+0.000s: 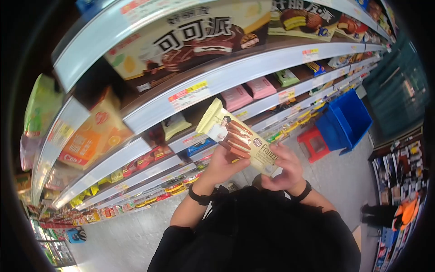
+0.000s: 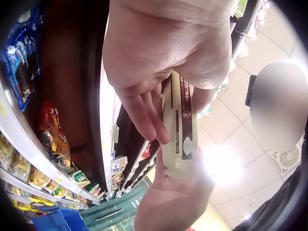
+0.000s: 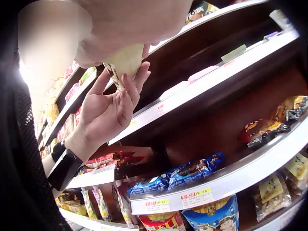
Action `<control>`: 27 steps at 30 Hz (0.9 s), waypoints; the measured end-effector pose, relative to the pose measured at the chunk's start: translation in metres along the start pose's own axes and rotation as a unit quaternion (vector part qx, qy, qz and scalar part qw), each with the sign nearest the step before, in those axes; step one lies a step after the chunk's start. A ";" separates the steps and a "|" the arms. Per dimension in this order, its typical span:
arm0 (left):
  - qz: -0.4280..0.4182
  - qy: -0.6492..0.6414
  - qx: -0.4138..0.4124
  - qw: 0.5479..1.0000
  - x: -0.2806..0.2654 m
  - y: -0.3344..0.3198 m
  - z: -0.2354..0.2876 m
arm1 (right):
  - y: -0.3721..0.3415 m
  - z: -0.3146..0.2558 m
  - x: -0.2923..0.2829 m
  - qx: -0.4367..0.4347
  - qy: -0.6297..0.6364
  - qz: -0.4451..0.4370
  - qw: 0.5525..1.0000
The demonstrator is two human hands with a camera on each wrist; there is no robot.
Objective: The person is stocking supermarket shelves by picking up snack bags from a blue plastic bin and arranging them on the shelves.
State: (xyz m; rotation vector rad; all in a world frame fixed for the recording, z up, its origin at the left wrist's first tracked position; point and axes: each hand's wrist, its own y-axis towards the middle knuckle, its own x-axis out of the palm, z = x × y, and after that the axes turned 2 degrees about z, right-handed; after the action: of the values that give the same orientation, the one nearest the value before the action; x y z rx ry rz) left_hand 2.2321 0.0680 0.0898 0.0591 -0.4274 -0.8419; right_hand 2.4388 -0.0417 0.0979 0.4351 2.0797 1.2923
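Observation:
A cream-yellow Franzzi biscuit packet (image 1: 247, 140) is held in front of the chest, its printed face turned up and its crimped end pointing to the upper left. My left hand (image 1: 228, 164) grips its near long side, thumb across the front. At the lower right end, my right hand (image 1: 286, 170) holds it between thumb and fingers. In the left wrist view the packet's narrow side (image 2: 180, 127) shows a brown printed strip between both hands. From the right wrist, the left hand's fingers (image 3: 130, 91) curl at the packet's edge, while the right hand (image 3: 130, 29) hides much of it.
Snack shelves (image 1: 258, 63) curve close ahead, with large pie boxes (image 1: 190, 43) above and pink packets (image 1: 238, 96) below. To the right, a blue bin (image 1: 349, 120) stands by a red stool (image 1: 312, 144). A person in an orange vest (image 1: 404, 211) is farther off on the right.

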 end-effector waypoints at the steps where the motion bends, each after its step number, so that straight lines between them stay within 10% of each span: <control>1: 0.014 -0.028 -0.027 0.999 0.002 0.003 -0.003 | -0.003 0.003 -0.003 0.007 -0.013 -0.009 1.000; 6: 0.031 -0.027 0.036 0.998 0.011 0.011 -0.014 | -0.011 0.032 -0.013 0.049 -0.002 0.032 0.998; 9: 0.022 0.418 0.178 0.890 0.018 0.020 -0.003 | -0.006 0.045 -0.015 0.118 -0.023 0.085 0.989; 13: 0.116 0.304 0.284 0.902 0.047 0.035 0.010 | 0.001 0.052 -0.030 0.184 0.059 0.038 0.980; 16: 0.197 0.371 0.378 0.825 0.050 0.037 0.005 | 0.028 0.036 -0.023 0.271 0.202 -0.072 0.938; 18: 0.248 0.409 0.366 0.799 0.061 0.033 0.012 | 0.049 0.027 -0.014 0.383 0.425 -0.164 0.804; 20: 0.292 0.422 0.387 0.766 0.062 0.028 0.014 | 0.063 0.018 -0.005 0.398 0.472 -0.188 0.764; 23: 0.265 0.447 0.323 0.791 0.043 0.009 0.009 | 0.087 0.009 0.010 0.503 0.516 -0.153 0.676; 27: 0.251 0.507 0.294 0.770 0.046 -0.027 0.041 | 0.112 0.004 0.033 0.502 0.511 -0.111 0.688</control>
State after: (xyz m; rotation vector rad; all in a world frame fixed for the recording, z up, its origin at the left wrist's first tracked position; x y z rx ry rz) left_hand 2.2241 0.0214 0.1366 0.9104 0.3477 -0.0291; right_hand 2.4111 0.0323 0.1845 -0.2345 3.5610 -0.0375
